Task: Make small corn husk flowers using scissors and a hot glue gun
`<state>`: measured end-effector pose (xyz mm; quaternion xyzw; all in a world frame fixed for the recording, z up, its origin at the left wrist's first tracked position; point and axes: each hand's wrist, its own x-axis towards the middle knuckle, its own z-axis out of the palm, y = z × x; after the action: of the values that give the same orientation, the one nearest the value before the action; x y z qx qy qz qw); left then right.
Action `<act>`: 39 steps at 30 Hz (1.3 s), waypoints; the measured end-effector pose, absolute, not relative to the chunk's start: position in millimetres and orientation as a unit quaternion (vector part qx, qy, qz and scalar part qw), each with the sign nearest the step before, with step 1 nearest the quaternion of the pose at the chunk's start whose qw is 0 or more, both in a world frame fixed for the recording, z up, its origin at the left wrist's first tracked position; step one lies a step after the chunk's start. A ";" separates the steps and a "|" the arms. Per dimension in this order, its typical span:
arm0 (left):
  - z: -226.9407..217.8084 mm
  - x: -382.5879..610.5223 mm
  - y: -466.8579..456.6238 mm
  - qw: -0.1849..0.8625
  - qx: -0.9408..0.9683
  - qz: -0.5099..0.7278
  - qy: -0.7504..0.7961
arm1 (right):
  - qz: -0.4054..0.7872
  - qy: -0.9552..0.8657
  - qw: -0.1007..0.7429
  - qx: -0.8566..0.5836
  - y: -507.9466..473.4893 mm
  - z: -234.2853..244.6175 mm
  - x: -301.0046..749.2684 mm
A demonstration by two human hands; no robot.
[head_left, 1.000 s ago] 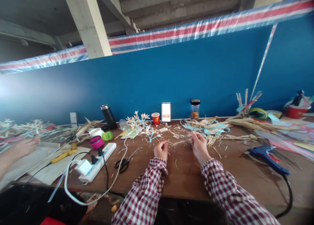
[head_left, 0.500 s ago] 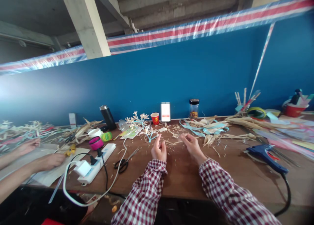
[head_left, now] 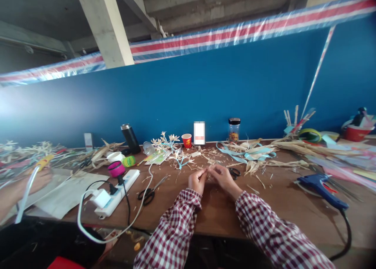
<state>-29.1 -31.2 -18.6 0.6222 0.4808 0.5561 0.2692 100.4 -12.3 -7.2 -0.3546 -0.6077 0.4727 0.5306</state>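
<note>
My left hand (head_left: 197, 180) and my right hand (head_left: 222, 176) meet over the brown table, fingertips pinched close together. Whatever they pinch is too small to make out. Just beyond my right hand lies a pair of dark-handled scissors (head_left: 234, 172), partly hidden by it. Behind the hands are pale plant scraps (head_left: 216, 158) and a small flower piece with blue stems (head_left: 181, 159). A second pair of scissors (head_left: 148, 194) rests to the left of my left sleeve.
To the left stand a white power strip (head_left: 125, 192) with cables and a co-worker's hand (head_left: 39, 179) with a yellow-handled tool (head_left: 45, 161). A blue glue gun (head_left: 320, 186) lies at right. Along the back are a red paper cup (head_left: 186, 141) and a lidded jar (head_left: 234, 130).
My hands have come together from being apart, uncovering the scissors behind my right hand. The co-worker has lifted the yellow-handled tool from the paper, up and to the left.
</note>
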 end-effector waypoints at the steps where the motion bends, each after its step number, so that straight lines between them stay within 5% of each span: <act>1: -19.1 -29.3 -30.5 0.272 0.619 0.552 0.487 | 0.473 -0.610 0.529 -0.353 -12.7 -7.7 100.5; 11: 5.8 -24.9 -16.6 0.331 0.619 0.507 0.500 | 0.497 -0.581 0.514 -0.390 5.2 1.1 104.1; 28: -1.7 -29.9 34.7 0.255 0.607 0.501 0.562 | 0.444 -0.618 0.487 -0.429 58.7 -8.1 98.6; 39: -12.6 -36.6 38.0 0.498 0.455 0.503 0.541 | 0.527 -0.562 0.490 -0.407 46.3 -13.5 94.9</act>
<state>-36.6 38.0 -12.6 0.4547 0.5409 0.5030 0.4977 94.9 46.3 -13.5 -0.4074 -0.5620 0.5274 0.4900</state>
